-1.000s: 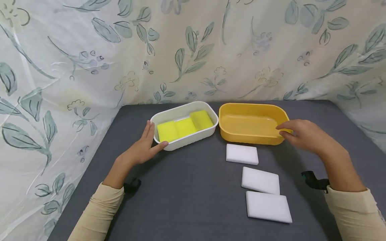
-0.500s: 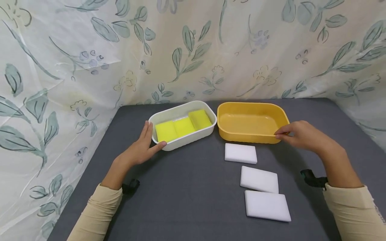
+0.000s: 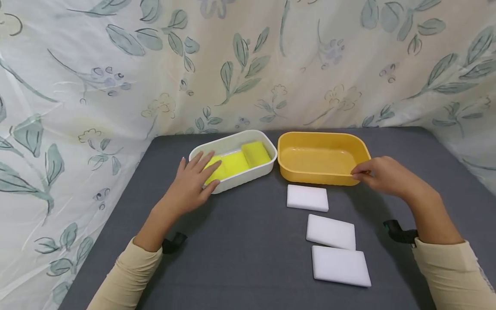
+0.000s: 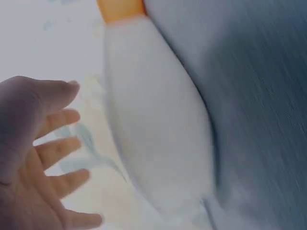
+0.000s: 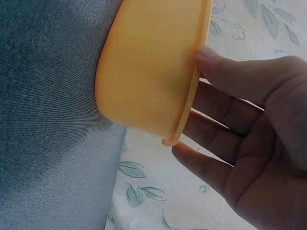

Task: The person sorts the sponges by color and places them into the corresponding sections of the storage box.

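Note:
My left hand (image 3: 188, 185) reaches over the left end of a white plastic container (image 3: 245, 174), fingers spread, partly hiding it. Several yellow sponge blocks (image 3: 255, 154) lie in a row inside. In the left wrist view, the fingers stand apart above the white container's wall (image 4: 153, 115), with nothing in the hand. My right hand (image 3: 381, 174) pinches the near right corner of the yellow container (image 3: 317, 177) by its rim. The right wrist view shows the thumb on the outer side of that rim (image 5: 191, 96) and the other fingers across it. Inside, the yellow container holds nothing.
Three white sponge blocks (image 3: 308, 198) lie in a slanting line on the dark cloth in front of the yellow container. The two containers stand side by side near the back edge of the table (image 3: 232, 249). Behind hangs a leaf-patterned curtain (image 3: 248, 64).
My left hand has lifted from the white container's left side and moved right over its end, above the sponges. The right hand has closed its pinch on the yellow container's rim.

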`<state>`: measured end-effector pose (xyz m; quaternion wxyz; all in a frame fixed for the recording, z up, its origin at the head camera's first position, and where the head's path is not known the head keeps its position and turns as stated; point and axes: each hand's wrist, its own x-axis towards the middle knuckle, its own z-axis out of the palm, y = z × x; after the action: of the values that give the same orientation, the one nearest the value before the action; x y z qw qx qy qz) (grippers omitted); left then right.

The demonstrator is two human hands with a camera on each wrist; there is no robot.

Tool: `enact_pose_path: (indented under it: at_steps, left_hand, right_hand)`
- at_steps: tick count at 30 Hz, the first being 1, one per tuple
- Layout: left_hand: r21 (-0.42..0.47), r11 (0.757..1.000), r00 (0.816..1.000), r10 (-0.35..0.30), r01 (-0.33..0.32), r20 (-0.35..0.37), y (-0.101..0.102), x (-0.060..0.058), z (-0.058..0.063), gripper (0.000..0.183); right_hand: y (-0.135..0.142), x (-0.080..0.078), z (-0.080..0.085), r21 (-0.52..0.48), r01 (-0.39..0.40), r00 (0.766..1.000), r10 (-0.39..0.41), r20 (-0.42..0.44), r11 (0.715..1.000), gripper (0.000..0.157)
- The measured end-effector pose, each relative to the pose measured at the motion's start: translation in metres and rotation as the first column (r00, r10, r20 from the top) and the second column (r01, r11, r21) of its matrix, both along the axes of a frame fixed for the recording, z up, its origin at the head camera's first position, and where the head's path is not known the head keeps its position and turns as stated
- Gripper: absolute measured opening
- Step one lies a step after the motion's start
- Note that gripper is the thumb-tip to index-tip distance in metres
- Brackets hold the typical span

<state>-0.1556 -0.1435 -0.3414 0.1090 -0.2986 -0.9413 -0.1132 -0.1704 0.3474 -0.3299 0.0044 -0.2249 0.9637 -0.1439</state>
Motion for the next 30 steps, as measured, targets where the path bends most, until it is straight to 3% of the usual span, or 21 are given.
enact_pose_path:
  at_steps: [2,4,6,9,15,21,25,30]
  left_hand:
    - [0.029,0.994,0.989,-0.106,0.110,-0.101,0.018,0.006,0.003,0.046]
    - [0.057,0.971,0.966,-0.222,0.230,-0.130,0.039,0.010,0.004,0.039]
    - [0.053,0.941,0.939,-0.328,0.335,-0.104,0.062,0.012,0.004,0.035]
    - [-0.014,0.912,0.912,-0.408,0.409,0.024,0.098,0.009,0.003,0.036]
    - [-0.191,0.881,0.893,-0.390,0.433,0.224,0.148,-0.011,-0.012,0.048]
    - [-0.199,0.871,0.865,-0.366,0.448,0.344,0.177,-0.022,-0.032,0.053]
    - [-0.205,0.881,0.879,-0.351,0.427,0.323,0.187,-0.023,-0.033,0.050]
    - [-0.244,0.893,0.895,-0.287,0.379,0.341,0.188,-0.020,-0.025,0.050]
  right_hand:
    - [-0.001,-0.001,0.001,0.004,0.001,1.000,-0.001,-0.003,1.000,0.013]
    - [-0.001,-0.001,0.002,0.006,0.001,1.000,-0.001,-0.003,1.000,0.013]
    - [-0.002,0.000,0.003,0.003,0.010,1.000,-0.010,0.002,1.000,0.013]
    - [-0.002,0.001,0.003,-0.002,0.023,1.000,-0.023,0.006,1.000,0.013]
    - [-0.002,0.001,0.002,-0.017,0.015,1.000,-0.015,0.006,1.000,0.012]
    - [-0.002,0.003,-0.001,-0.026,0.012,1.000,-0.011,0.025,1.000,0.012]
    - [0.000,0.004,-0.001,-0.030,0.010,1.000,-0.010,0.013,1.000,0.011]
    - [0.000,0.005,0.000,-0.033,0.013,1.000,-0.013,0.007,0.999,0.011]
